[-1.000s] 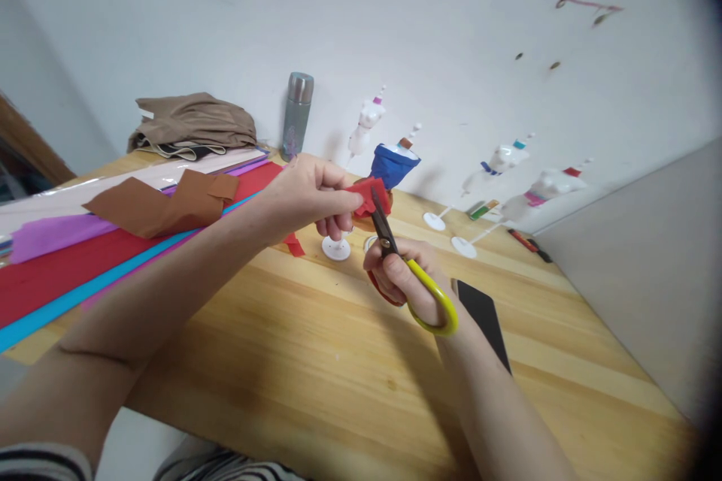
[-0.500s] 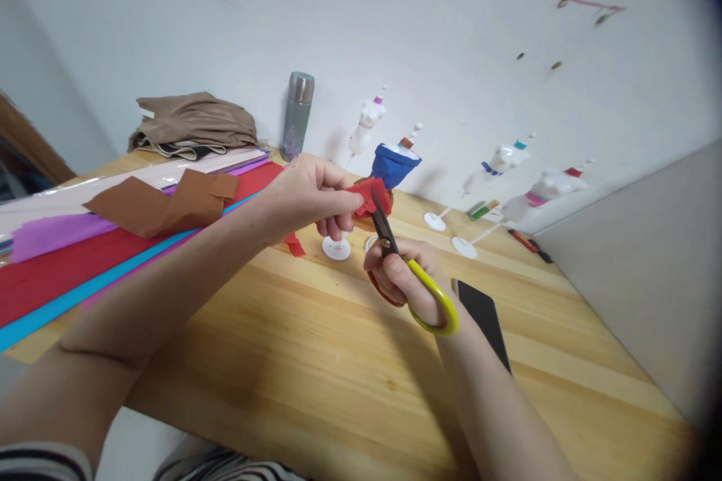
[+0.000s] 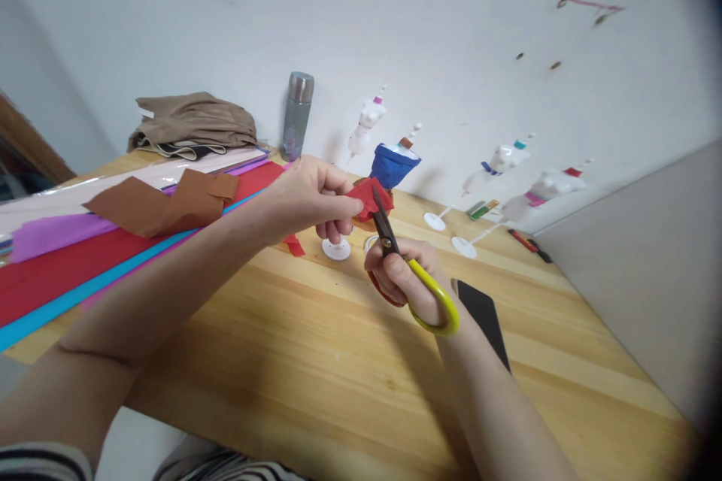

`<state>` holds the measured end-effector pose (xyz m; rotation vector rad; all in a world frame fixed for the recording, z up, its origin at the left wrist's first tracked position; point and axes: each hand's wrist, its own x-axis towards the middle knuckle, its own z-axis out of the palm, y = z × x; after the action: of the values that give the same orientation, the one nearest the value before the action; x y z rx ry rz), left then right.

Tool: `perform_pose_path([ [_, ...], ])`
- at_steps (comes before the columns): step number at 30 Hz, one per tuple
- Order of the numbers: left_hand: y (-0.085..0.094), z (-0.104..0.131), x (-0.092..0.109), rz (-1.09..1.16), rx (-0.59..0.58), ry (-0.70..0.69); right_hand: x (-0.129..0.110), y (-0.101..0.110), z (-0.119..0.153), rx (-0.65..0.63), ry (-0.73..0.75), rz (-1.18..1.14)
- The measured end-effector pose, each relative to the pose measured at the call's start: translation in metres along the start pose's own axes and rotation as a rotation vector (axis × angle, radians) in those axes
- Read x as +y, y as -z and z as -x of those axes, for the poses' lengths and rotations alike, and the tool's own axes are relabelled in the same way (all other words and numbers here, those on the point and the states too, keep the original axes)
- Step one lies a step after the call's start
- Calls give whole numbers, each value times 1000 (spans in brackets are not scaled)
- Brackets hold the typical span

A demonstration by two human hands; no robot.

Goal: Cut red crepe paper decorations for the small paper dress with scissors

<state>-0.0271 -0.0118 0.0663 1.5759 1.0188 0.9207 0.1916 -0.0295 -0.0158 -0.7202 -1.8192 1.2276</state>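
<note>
Head view. My left hand (image 3: 321,199) reaches in over the tabletop's (image 3: 316,346) far half, palm down, thumb and forefinger pinched on the red piece (image 3: 369,198), lower fingers curled. Forearm slants up from the near left corner. My right hand (image 3: 406,274) comes from the near edge, closed round the scissors (image 3: 432,301), thumb on top, blades up against the red piece, in front of the blue-draped mannequin (image 3: 395,164).
</note>
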Motion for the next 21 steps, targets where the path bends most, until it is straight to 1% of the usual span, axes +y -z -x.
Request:
perform_pose_path([
  [7,-1,-1,-2,-7,-5,9,-2,-1,1,-3,-5,18],
  [16,-2,-2,-6,44,-21,-24,4,2,5,16,-38,3],
  [21,-1,0,-3,44,-4,-22,3,1,3,-9,8,13],
])
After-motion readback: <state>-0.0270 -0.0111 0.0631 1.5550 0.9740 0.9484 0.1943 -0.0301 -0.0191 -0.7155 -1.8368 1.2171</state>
